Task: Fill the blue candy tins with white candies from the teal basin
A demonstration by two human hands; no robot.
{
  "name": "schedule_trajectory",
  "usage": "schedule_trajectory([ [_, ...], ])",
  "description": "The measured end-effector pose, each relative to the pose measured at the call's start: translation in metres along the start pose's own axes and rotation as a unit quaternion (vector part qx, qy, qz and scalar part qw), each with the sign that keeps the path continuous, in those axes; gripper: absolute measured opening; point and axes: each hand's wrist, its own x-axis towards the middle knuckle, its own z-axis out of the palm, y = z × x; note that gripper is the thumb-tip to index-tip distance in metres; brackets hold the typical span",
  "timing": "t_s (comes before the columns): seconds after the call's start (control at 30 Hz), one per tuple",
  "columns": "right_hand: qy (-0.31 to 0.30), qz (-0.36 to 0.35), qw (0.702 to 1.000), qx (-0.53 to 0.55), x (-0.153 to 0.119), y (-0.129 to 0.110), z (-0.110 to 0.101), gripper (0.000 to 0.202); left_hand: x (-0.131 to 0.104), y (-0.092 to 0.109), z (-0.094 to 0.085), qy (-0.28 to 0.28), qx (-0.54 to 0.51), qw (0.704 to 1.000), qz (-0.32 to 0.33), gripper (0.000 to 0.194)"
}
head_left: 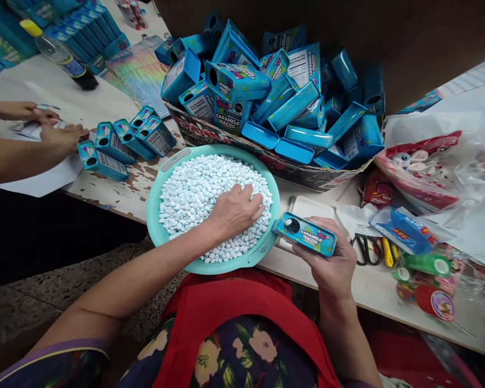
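My left hand [236, 211] is in a mint-green plastic bowl [152, 215] heaped with small white candies [198, 188]. Its fingers curl down into the candies, and the fingertips are hidden among them. Just right of the bowl's rim, my right hand [335, 258] grips a blue candy tin [305, 233]. The tin's top, with a round dark hole at its left end and the words "Caramelo Macizo", faces up toward me.
Behind the bowl stands a cardboard box [283, 167] piled with blue tins. Several filled-looking tins [123, 140] stand left, near a co-worker's hands [56, 129]. A soda bottle [64, 59] stands farther back. At right lie scissors [367, 249], a yellow cutter [389, 251] and plastic bags [420, 183].
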Motion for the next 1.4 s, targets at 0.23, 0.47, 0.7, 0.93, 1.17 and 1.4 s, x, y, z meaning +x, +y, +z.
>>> schedule_trajectory([
  [0.23,0.028,0.023,0.999,0.008,-0.010,0.004,0.005,0.039,0.006,-0.008,-0.014,0.172,-0.333,0.912,-0.164,0.013],
  [0.47,-0.062,-0.006,0.995,-0.072,0.003,-0.030,0.031,0.036,0.012,0.013,-0.062,0.133,-0.742,0.591,-0.288,0.025],
  [0.7,-0.104,-0.043,0.986,-0.127,0.015,-0.046,0.049,0.030,0.014,0.039,-0.064,0.171,-0.755,0.584,-0.246,0.028],
  [0.93,-0.101,-0.037,0.984,-0.144,0.022,-0.046,0.053,0.028,0.018,0.032,-0.055,0.192,-0.714,0.640,-0.211,0.029],
  [1.17,-0.122,-0.060,0.982,-0.129,0.027,-0.046,0.052,0.029,0.021,0.031,-0.059,0.156,-0.678,0.691,-0.196,0.032],
  [1.4,-0.097,-0.040,0.987,-0.125,0.026,-0.044,0.048,0.032,0.023,0.033,-0.056,0.150,-0.657,0.711,-0.201,0.033],
])
